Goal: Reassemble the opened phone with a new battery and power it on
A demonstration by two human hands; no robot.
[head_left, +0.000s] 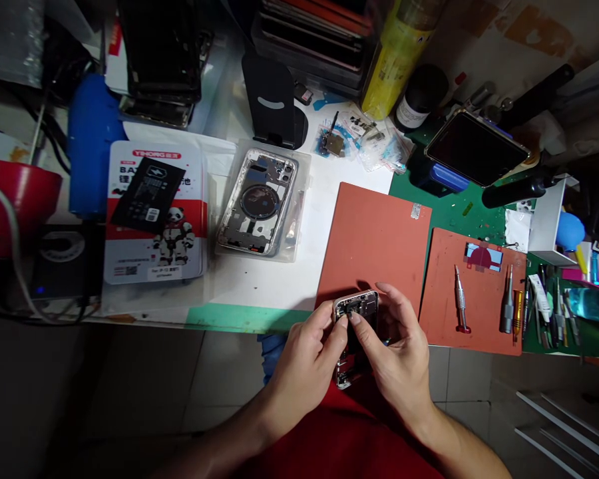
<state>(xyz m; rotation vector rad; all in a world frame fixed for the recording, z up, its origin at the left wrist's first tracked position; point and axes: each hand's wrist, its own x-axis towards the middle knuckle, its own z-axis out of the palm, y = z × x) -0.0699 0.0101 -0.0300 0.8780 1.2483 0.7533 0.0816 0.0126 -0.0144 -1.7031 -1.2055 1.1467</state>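
An opened phone [360,307], its inner parts bare, is held at the table's front edge between my two hands. My left hand [312,349] grips its left side, with the thumb pressed on the parts near the top. On the right side, the fingers of my right hand [397,349] curl round the frame, and that thumb presses beside the other one. Whatever small part lies under the thumbs is hidden. Just beyond the phone is a red-brown mat [374,246]. A second mat [442,279] to the right bears a screwdriver [460,299] and a small film-covered piece [484,257].
Left of the mats lies a phone housing [257,199] on a clear tray. Farther left, a black battery [150,193] rests on a battery box [194,159]. Behind stand a black phone stand [269,100], a yellow can [394,60] and a propped phone [476,148]. Several tools [559,313] lie far right.
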